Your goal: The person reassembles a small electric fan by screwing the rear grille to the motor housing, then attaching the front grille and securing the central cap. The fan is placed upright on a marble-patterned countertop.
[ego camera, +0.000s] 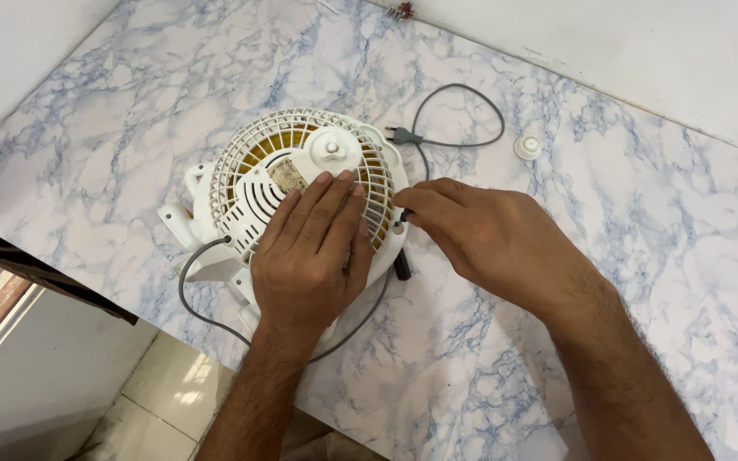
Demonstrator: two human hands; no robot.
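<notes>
Seen from the head camera, a small white table fan (pixel 301 183) lies grille-up on a blue-veined marble tabletop (pixel 625 256), a little left of the frame's centre, its yellow blades showing through the slats. The person's left hand (pixel 313 248) rests flat across the rear grille, palm down, fingers (pixel 322 201) stretched out and close together, pressing on the plastic rather than gripping it; the fingertips reach toward 12 o'clock, just short of the round motor cap (pixel 332 148) at the grille's centre. The right hand (pixel 493 239) comes in from 4 o'clock, its thumb and forefinger pinched together at the fan's rim at about 3 o'clock, on a small dark object (pixel 402 215) too tiny to identify. Just below that, at the rim's 4 o'clock, a short black piece (pixel 401 267) lies beside the housing. A grey power cord (pixel 194 290) loops out from the fan's base at 8 o'clock, runs under the wrist and curls away at 1 o'clock, ending in a two-pin plug (pixel 403 134). Well apart, at 2 o'clock from the fan, a small round white cap (pixel 528 147) sits alone on the marble. Pale floor tiles (pixel 172 393) show past the tabletop's edge at 7 o'clock.
</notes>
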